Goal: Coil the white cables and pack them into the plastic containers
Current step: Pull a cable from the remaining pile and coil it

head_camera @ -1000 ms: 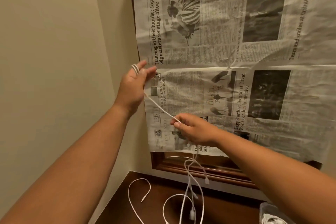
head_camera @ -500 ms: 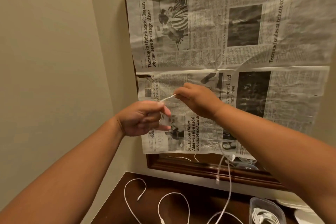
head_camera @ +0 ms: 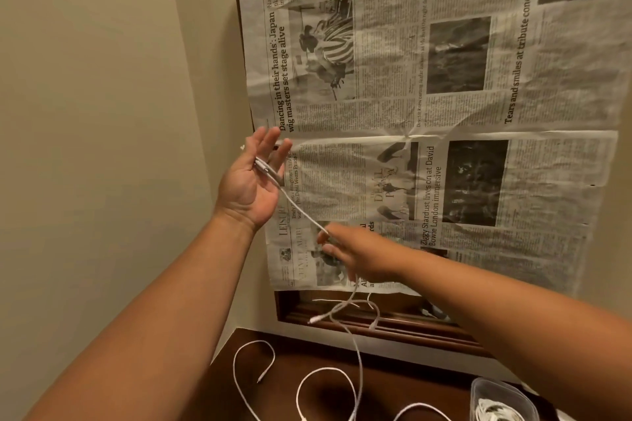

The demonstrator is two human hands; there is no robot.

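My left hand [head_camera: 251,181] is raised in front of the wall with its palm toward me and its fingers straight. Loops of a white cable [head_camera: 301,212] lie wound across those fingers. From there the cable runs down and right to my right hand [head_camera: 359,258], which is blurred and pinches it. Below that hand the cable's slack hangs in loose loops with a plug end dangling. A clear plastic container [head_camera: 478,390] at the bottom right holds coiled white cables.
More loose white cables [head_camera: 254,362] lie on the dark wooden table [head_camera: 403,383] below. Newspaper sheets [head_camera: 410,79] cover a wood-framed panel on the wall ahead. A bare beige wall stands on the left.
My left hand has risen and opened out with its fingers straight, and cable loops lie round them. My right hand has dropped down and right, drawing the cable taut between the hands.
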